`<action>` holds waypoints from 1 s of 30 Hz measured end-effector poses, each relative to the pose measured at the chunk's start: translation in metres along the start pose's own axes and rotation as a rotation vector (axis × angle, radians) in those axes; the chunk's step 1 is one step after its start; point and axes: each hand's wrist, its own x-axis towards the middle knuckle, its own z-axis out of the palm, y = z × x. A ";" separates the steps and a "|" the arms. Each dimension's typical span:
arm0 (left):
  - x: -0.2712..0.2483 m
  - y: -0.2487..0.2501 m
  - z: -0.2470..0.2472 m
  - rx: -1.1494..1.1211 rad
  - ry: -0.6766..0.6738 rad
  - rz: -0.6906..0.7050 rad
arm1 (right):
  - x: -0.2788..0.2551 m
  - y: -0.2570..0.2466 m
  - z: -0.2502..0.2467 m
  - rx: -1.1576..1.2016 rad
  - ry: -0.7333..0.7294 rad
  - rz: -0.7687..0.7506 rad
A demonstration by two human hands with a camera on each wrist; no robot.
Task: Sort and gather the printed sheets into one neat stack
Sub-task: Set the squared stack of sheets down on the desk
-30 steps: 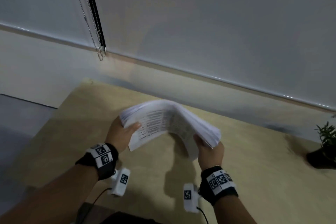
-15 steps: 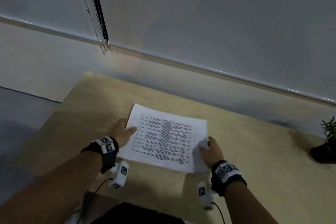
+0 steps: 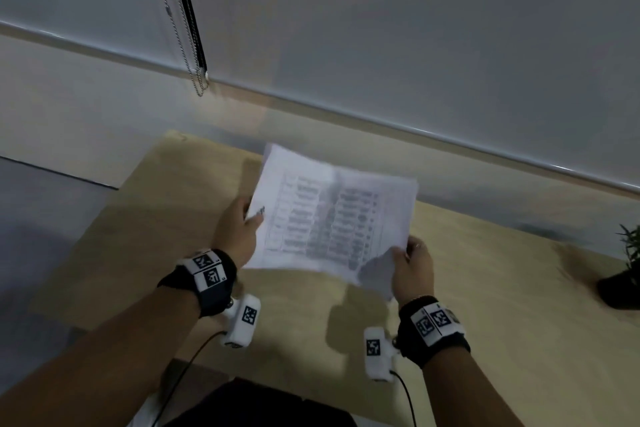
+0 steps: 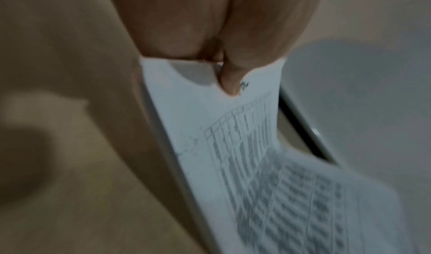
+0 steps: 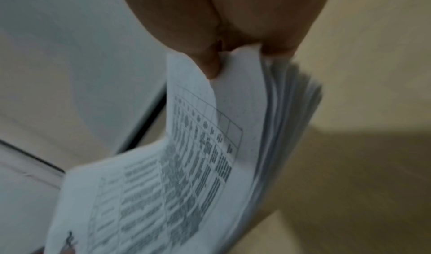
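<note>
A stack of printed sheets (image 3: 329,218) with a table of text on top is held up in the air above the wooden table (image 3: 485,305), tilted toward me and blurred by motion. My left hand (image 3: 239,232) grips its left edge, thumb on top, as the left wrist view shows at the stack (image 4: 245,156). My right hand (image 3: 414,267) pinches the near right corner. In the right wrist view the sheets (image 5: 186,165) fan apart below my right thumb (image 5: 210,64).
A small potted plant (image 3: 623,274) stands at the table's right edge. A wall with a lowered roller blind and its bead chain (image 3: 187,45) runs behind the table. The floor lies beyond the table's left edge.
Half a second ago the stack lay flat on the table under both hands. Now both hands have lifted it off the surface, up and away from me.
</note>
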 end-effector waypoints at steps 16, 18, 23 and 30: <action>0.003 -0.012 0.002 0.065 0.055 -0.055 | -0.006 0.013 0.000 -0.053 0.016 -0.056; 0.015 -0.014 -0.008 0.075 0.020 -0.098 | 0.003 0.018 -0.003 -0.019 -0.009 -0.009; 0.019 -0.050 -0.009 0.207 -0.225 -0.216 | 0.000 0.056 0.017 -0.179 -0.249 0.224; 0.002 -0.057 -0.003 0.247 -0.196 -0.174 | -0.003 0.052 0.032 -0.350 -0.178 0.247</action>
